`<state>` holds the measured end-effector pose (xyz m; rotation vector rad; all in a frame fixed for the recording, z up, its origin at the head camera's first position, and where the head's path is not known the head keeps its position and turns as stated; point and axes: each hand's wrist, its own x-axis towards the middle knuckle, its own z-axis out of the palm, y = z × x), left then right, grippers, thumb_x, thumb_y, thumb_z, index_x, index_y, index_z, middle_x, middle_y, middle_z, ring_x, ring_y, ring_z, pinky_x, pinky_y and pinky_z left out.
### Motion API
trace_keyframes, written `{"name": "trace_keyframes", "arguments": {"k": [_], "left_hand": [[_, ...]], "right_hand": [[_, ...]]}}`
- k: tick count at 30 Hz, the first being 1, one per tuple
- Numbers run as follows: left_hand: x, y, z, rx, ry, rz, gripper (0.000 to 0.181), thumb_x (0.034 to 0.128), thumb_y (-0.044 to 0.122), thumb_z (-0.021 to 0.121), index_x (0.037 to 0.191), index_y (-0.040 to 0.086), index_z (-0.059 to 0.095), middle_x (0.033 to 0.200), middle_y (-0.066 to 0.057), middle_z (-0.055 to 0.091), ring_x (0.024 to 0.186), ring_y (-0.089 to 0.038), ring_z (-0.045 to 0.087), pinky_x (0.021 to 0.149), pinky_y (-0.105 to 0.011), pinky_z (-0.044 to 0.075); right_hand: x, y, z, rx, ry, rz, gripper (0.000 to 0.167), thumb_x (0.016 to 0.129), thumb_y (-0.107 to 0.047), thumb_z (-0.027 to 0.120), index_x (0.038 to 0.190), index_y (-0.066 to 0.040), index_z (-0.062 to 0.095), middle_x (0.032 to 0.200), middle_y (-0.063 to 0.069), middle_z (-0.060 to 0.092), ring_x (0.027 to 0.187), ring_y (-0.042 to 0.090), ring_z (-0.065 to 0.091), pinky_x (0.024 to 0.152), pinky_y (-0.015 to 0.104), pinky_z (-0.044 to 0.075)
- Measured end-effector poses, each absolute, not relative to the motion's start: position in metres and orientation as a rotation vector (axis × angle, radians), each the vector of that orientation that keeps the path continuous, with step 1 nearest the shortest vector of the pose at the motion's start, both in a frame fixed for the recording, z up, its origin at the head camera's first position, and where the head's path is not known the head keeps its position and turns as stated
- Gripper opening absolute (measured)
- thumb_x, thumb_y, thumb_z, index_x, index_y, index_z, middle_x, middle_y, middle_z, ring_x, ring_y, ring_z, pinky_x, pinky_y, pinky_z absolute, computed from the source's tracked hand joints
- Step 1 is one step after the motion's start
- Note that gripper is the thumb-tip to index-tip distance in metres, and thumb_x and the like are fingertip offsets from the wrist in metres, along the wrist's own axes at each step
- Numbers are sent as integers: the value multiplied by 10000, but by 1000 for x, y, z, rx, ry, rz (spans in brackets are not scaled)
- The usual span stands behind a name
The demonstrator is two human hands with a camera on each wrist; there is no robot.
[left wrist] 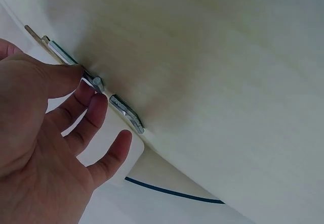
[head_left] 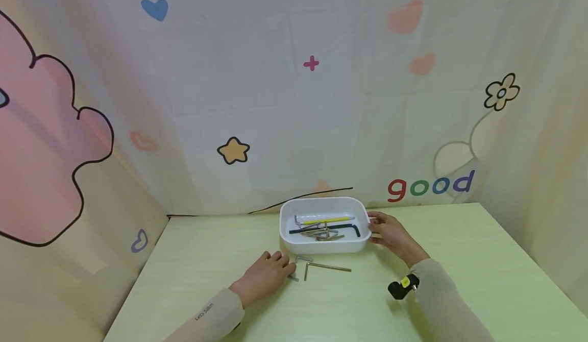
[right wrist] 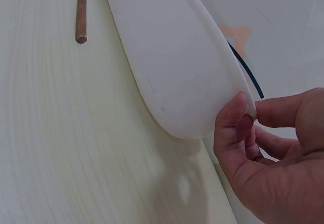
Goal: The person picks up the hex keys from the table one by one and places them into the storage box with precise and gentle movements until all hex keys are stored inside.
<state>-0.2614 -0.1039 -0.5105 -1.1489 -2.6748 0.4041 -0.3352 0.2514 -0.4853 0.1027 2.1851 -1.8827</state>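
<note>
My left hand (head_left: pixel 265 276) is low over the table, left of the white tray's front. Its thumb and fingertips pinch a small grey hex key (left wrist: pixel 97 84). Beyond the fingertips in the left wrist view lies another short grey hex key (left wrist: pixel 126 114). A longer brass-coloured hex key (head_left: pixel 328 267) rests on the table to the right of this hand. My right hand (head_left: pixel 394 234) grips the right end of the white tray (right wrist: pixel 162 62) between thumb and fingers. Inside the tray are a black hex key (head_left: pixel 337 226), a yellow rod (head_left: pixel 327 220) and several smaller hex keys.
The pale green table (head_left: pixel 197 260) meets a printed curtain (head_left: pixel 275 102) just behind the tray. More curtain hangs along the left and right sides. A small black device (head_left: pixel 403 287) is on the right wrist.
</note>
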Motion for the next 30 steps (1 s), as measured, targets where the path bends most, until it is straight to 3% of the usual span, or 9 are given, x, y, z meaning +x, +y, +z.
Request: {"name": "trace_keyframes", "arguments": {"k": [11, 30], "left_hand": [[-261, -104, -511, -1210, -2659, 420, 187, 980, 151, 555, 1145, 236, 542, 1025, 37, 581, 927, -145, 559, 740, -293, 506], [-259, -108, -502, -1190, -2539, 451, 204, 932, 173, 621, 1095, 207, 504, 978, 38, 548, 896, -127, 521, 735, -240, 461]], "right_hand": [[-335, 249, -485, 88, 2206, -1885, 494, 999, -41, 469, 1479, -8, 360, 1177, 121, 460, 989, 239, 528, 758, 261, 543], [-335, 250, -486, 75, 2222, -1872, 495, 1000, -42, 461, 1481, -3, 351, 1174, 122, 458, 983, 240, 533, 755, 261, 540]]}}
